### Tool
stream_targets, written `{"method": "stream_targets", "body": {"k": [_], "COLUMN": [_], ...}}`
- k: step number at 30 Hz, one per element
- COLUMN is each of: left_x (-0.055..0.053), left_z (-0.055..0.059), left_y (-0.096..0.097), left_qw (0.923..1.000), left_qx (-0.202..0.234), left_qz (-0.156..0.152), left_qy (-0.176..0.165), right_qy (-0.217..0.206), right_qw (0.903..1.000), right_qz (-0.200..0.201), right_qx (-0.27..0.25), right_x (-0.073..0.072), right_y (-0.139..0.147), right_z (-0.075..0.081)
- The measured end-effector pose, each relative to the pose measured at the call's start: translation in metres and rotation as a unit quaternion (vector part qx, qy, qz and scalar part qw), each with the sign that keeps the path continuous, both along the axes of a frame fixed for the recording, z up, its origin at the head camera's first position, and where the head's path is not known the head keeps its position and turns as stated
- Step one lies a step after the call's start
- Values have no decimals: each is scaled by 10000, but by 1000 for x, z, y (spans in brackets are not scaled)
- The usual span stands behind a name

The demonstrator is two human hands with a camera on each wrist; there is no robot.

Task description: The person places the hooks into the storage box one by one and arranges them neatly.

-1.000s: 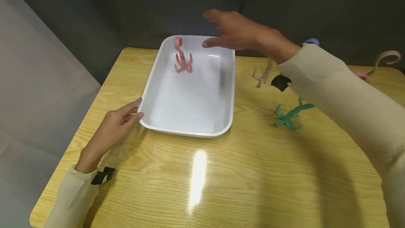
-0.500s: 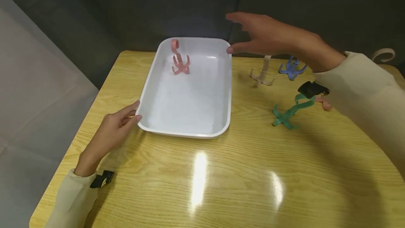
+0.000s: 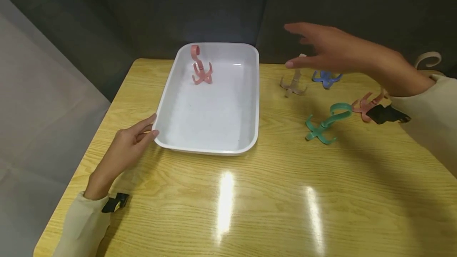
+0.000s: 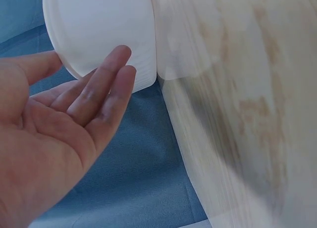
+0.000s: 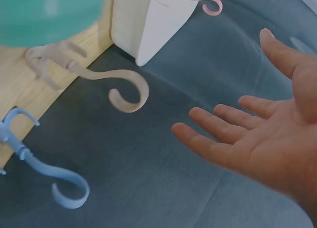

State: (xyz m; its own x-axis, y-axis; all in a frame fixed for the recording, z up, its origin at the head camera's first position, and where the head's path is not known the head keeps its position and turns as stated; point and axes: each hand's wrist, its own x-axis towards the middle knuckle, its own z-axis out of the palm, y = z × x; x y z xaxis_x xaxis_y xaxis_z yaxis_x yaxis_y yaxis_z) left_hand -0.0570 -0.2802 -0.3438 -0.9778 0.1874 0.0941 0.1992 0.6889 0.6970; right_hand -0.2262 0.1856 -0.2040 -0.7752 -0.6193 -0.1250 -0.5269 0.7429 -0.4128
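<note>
My left hand (image 3: 125, 152) pinches the near left corner of a white rectangular tray (image 3: 210, 118), thumb at the rim and fingers against the outer wall in the left wrist view. Inside the tray, towards the back left, stands a pink multi-prong hanging hook (image 3: 202, 75). My right hand (image 3: 335, 48) is raised at the back right with its fingers spread, holding nothing. Below it are a beige hanging hook (image 3: 292, 87) and a blue one (image 3: 326, 80), partly hidden by the hand. A green hanging hook (image 3: 321, 128) stands nearer, beside a second pink one (image 3: 364, 108).
Another beige curled hook end (image 3: 428, 56) shows behind the right wrist. Everything stands on a yellow wood-grain table (image 3: 271, 193). A dark curtain (image 3: 200, 7) hangs right behind the table's back edge; pale cloth (image 3: 43, 102) borders it on the left.
My right hand has moved from over the tray's back right corner rightward to above the hooks, uncovering the blue and second pink ones. The left hand stays at the tray corner.
</note>
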Motion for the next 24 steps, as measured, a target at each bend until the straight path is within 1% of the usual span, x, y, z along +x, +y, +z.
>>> {"method": "stream_targets", "body": {"k": [5,12,17,18,20,24], "left_x": [-2,-3,-4,-4,-3,-2], "left_z": [-1,-2,-3,-3,-3,-3], "left_y": [0,-1,0,0,0,-1], "left_qw": [10000,10000,9999,9999,9999,9999], "left_qx": [-7,79,104,105,120,109], "left_qz": [14,14,19,22,11,8], "left_qy": [-42,-3,-42,-48,-57,-33], "right_qy": [-138,-88,-367,-371,-614,-825], "right_qw": [9998,9996,9977,9976,9953,9922], "right_qz": [-66,-224,-404,-439,-580,-726], "right_qx": [-119,-127,-397,-384,-473,-596], "right_x": [10,24,34,37,43,56], "right_y": [20,47,63,67,73,84], "right_z": [-5,-18,-30,-32,-37,-47]}}
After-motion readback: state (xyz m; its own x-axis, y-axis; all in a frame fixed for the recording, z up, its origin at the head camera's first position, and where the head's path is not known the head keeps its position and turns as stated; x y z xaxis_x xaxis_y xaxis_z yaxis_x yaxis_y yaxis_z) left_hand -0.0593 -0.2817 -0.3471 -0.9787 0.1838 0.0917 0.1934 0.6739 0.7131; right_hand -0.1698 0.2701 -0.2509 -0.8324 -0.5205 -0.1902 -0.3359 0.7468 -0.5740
